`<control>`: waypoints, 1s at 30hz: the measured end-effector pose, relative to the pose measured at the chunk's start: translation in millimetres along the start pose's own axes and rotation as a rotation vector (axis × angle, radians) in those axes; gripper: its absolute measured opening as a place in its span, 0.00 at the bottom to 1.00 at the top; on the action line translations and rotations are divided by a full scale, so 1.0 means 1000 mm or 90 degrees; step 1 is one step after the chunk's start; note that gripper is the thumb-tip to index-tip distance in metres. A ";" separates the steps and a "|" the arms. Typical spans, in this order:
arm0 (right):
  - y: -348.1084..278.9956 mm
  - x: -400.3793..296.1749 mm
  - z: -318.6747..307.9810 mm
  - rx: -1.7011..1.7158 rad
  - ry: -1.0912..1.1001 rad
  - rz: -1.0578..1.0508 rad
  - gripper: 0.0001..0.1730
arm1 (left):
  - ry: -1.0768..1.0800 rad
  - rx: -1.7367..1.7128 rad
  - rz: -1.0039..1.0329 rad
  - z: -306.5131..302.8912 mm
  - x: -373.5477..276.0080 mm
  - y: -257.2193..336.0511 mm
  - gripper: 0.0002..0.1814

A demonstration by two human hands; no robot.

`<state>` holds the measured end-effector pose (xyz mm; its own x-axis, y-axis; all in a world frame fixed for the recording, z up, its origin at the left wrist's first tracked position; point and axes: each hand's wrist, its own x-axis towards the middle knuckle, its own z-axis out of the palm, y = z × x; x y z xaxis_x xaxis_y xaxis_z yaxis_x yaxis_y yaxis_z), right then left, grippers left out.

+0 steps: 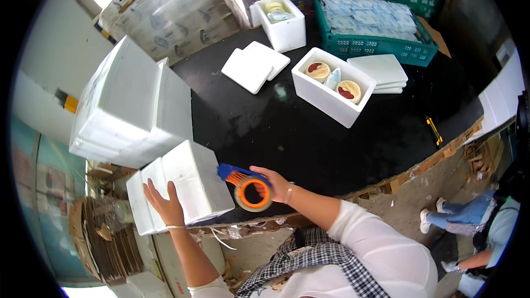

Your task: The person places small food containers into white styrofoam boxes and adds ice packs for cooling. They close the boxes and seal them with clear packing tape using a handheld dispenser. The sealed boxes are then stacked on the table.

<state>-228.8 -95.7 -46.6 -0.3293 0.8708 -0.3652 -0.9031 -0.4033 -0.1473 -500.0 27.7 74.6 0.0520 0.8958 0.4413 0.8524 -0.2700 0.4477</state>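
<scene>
My right hand (pixel 273 184) grips a blue and orange tape dispenser (pixel 236 176) that carries a roll of tape. The dispenser's blue end is beside a white foam box (pixel 194 182) at the table's near left edge. My left hand (pixel 165 205) has its fingers spread at the near side of that box; I cannot tell whether it touches the foam. Toward the middle of the table stands an uncovered foam box (pixel 327 95), with two round tubs and a blue-and-white gel pack inside. Loose foam lids (pixel 248 70) lie to its left.
Larger stacked foam boxes (pixel 132 103) rise at the left. A green plastic crate (pixel 377 47) of gel packs and another uncovered foam box (pixel 285 29) stand at the back. Stacked lids (pixel 381 72) and a yellow utility knife (pixel 434 130) lie at right. Another person (pixel 468 215) is beyond the table.
</scene>
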 end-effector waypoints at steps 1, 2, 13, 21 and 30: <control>-0.010 -0.012 -0.022 0.031 -0.123 -0.012 0.12 | 0.005 -0.050 0.055 -0.006 -0.001 0.034 0.34; -0.019 -0.034 -0.024 -0.010 -0.057 -0.104 0.16 | 0.006 -0.101 0.104 -0.006 -0.004 0.064 0.34; -0.293 -0.327 -0.136 0.120 0.171 -0.641 0.27 | -0.621 -0.656 0.190 0.227 -0.014 0.431 0.24; -0.457 -0.327 -0.249 0.008 0.182 -0.511 0.22 | -0.802 0.284 0.184 0.467 -0.009 0.579 0.49; -0.319 -0.353 -0.112 -0.079 0.032 -0.717 0.53 | -0.415 -0.212 0.392 0.363 -0.004 0.562 0.39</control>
<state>206.2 -306.0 26.1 0.6677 0.7445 -0.0021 -0.6434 0.5756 -0.5047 167.4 0.7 42.0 0.8072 0.5561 0.1980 0.3918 -0.7557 0.5248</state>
